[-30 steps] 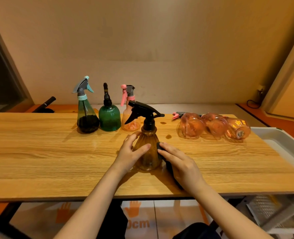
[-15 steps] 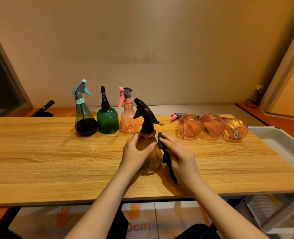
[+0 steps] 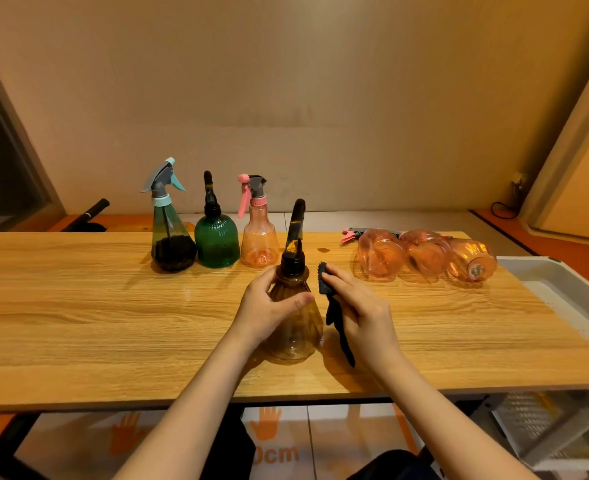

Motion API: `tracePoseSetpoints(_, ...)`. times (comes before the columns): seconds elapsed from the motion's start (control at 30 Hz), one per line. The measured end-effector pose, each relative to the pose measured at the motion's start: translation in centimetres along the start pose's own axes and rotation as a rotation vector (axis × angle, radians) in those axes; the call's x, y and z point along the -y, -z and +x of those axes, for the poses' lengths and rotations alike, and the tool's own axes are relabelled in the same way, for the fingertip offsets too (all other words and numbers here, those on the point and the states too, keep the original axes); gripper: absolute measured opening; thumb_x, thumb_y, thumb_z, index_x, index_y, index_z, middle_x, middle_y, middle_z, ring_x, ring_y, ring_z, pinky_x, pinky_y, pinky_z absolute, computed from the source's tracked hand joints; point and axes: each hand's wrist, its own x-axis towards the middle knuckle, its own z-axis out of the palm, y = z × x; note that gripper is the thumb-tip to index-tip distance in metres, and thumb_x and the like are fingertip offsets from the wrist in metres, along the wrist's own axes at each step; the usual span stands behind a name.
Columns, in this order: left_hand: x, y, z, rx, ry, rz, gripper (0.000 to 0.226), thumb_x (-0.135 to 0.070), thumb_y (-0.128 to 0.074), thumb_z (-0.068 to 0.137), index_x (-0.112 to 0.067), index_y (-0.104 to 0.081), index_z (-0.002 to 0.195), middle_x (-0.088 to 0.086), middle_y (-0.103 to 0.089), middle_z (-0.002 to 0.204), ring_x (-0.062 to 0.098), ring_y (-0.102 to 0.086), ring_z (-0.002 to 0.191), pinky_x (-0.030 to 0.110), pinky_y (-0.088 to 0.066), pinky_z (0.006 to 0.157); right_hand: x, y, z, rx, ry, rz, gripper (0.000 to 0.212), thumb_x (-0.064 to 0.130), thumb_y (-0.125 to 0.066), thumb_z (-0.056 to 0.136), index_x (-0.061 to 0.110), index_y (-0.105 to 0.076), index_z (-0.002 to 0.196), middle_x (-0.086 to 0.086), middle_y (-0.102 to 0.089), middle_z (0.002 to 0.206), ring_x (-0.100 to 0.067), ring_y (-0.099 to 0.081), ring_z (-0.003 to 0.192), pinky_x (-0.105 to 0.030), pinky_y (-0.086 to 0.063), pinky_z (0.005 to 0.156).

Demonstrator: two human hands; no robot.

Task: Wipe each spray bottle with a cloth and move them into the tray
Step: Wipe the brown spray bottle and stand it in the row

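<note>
An amber spray bottle with a black trigger head stands upright on the wooden table. My left hand grips its upper body, thumb across the front. My right hand holds a dark cloth just right of the bottle's shoulder. Behind stand a grey-blue topped bottle, a green bottle and a pink-topped bottle. Three orange bottles lie on their sides at the right. The white tray sits at the table's right edge.
A white wire rack stands under the table at the right. A black handle pokes up behind the table at the left. A wall runs close behind the table.
The amber bottle has been turned, so its trigger head now points away instead of sideways. My right hand with the cloth has moved up from the bottle's lower side to its shoulder.
</note>
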Motion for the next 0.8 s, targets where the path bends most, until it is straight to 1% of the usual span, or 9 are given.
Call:
tracePoseSetpoints(0.1, -0.1, 0.4, -0.1, -0.028, -0.009, 0.024, 0.043, -0.055, -0.073, 0.06, -0.037, -0.062, 0.097, -0.007, -0.053, 0.11, 0.001, -0.05, 0.107, 0.012, -0.041, 0.087, -0.1, -0.1, -0.2, 0.0, -0.002, -0.005, 0.044, -0.002, -0.052, 0.079, 0.007, -0.058, 0.122, 0.0, -0.051, 0.129, -0.006, -0.043, 0.124, -0.012, -0.031, 0.104)
tracePoseSetpoints(0.17, -0.4, 0.7, -0.3, -0.033, -0.011, -0.006, 0.032, -0.038, -0.077, 0.071, -0.037, -0.061, 0.099, -0.01, -0.06, 0.107, -0.005, -0.055, 0.101, 0.008, -0.041, 0.081, -0.1, 0.0, -0.2, -0.004, -0.002, 0.0, 0.043, 0.0, -0.052, 0.08, 0.008, -0.058, 0.122, 0.0, -0.051, 0.129, -0.005, -0.043, 0.123, -0.011, -0.031, 0.103)
tracePoseSetpoints(0.27, -0.7, 0.7, -0.7, -0.052, 0.002, -0.071, 0.031, -0.011, -0.067, 0.086, -0.036, -0.058, 0.101, -0.014, -0.063, 0.102, -0.013, -0.058, 0.092, 0.005, -0.042, 0.076, -0.1, 0.1, -0.1, -0.016, -0.02, 0.002, 0.048, -0.004, -0.052, 0.078, 0.01, -0.056, 0.123, 0.001, -0.051, 0.129, -0.003, -0.042, 0.123, -0.009, -0.031, 0.102)
tracePoseSetpoints(0.4, -0.5, -0.2, -0.9, -0.074, 0.052, 0.01, 0.025, -0.022, -0.07, 0.084, -0.037, -0.055, 0.097, -0.017, -0.06, 0.098, -0.007, -0.054, 0.092, 0.003, -0.04, 0.071, 0.1, 0.0, 0.0, -0.013, -0.003, 0.001, 0.052, -0.007, -0.054, 0.076, 0.01, -0.054, 0.125, 0.0, -0.05, 0.13, -0.004, -0.042, 0.124, -0.01, -0.03, 0.102)
tracePoseSetpoints(0.47, -0.7, -0.3, -0.8, -0.106, 0.054, -0.025, 0.015, -0.025, -0.069, 0.086, -0.033, -0.058, 0.091, -0.013, -0.062, 0.09, -0.003, -0.056, 0.084, 0.003, -0.041, 0.068, 0.3, 0.3, 0.1, -0.052, 0.03, -0.016, 0.05, -0.008, -0.053, 0.076, 0.008, -0.054, 0.124, -0.002, -0.051, 0.129, -0.007, -0.044, 0.123, -0.013, -0.032, 0.103)
tracePoseSetpoints(0.57, -0.9, 0.2, -0.3, -0.054, 0.07, -0.14, 0.011, -0.035, -0.064, 0.084, -0.024, -0.062, 0.085, -0.002, -0.064, 0.081, 0.012, -0.061, 0.078, 0.023, -0.047, 0.074, 0.7, 1.6, 1.1, -0.182, 0.13, -0.092, 0.039, -0.001, -0.047, 0.083, 0.003, -0.056, 0.121, -0.008, -0.051, 0.128, -0.014, -0.047, 0.122, -0.021, -0.036, 0.104)
tracePoseSetpoints(0.63, -1.1, 0.4, 0.2, 0.01, 0.107, -0.161, 0.007, -0.029, -0.064, 0.088, -0.023, -0.062, 0.085, -0.003, -0.064, 0.08, 0.012, -0.062, 0.078, 0.027, -0.048, 0.075, 1.2, 2.4, 2.8, -0.222, 0.222, -0.168, 0.034, -0.003, -0.048, 0.085, -0.002, -0.058, 0.118, -0.011, -0.051, 0.127, -0.02, -0.05, 0.12, -0.026, -0.039, 0.104)
tracePoseSetpoints(0.73, -1.3, 0.3, 0.7, 0.088, 0.101, -0.098, 0.005, -0.031, -0.066, 0.086, -0.027, -0.063, 0.089, -0.01, -0.065, 0.082, 0.005, -0.062, 0.079, 0.017, -0.048, 0.072, 1.9, 2.7, 6.0, -0.129, 0.351, -0.299, 0.043, -0.02, -0.057, 0.076, -0.005, -0.06, 0.115, -0.018, -0.056, 0.125, -0.03, -0.051, 0.119, -0.035, -0.042, 0.101)
tracePoseSetpoints(0.8, -1.6, 0.3, 0.9, 0.114, 0.109, -0.086, 0.004, -0.027, -0.065, 0.089, -0.027, -0.063, 0.093, -0.006, -0.065, 0.086, 0.007, -0.062, 0.082, 0.017, -0.049, 0.072, 2.0, 2.2, 7.7, -0.007, 0.386, -0.383, 0.052, -0.027, -0.059, 0.068, -0.004, -0.061, 0.115, -0.021, -0.057, 0.124, -0.034, -0.051, 0.119, -0.04, -0.045, 0.096)
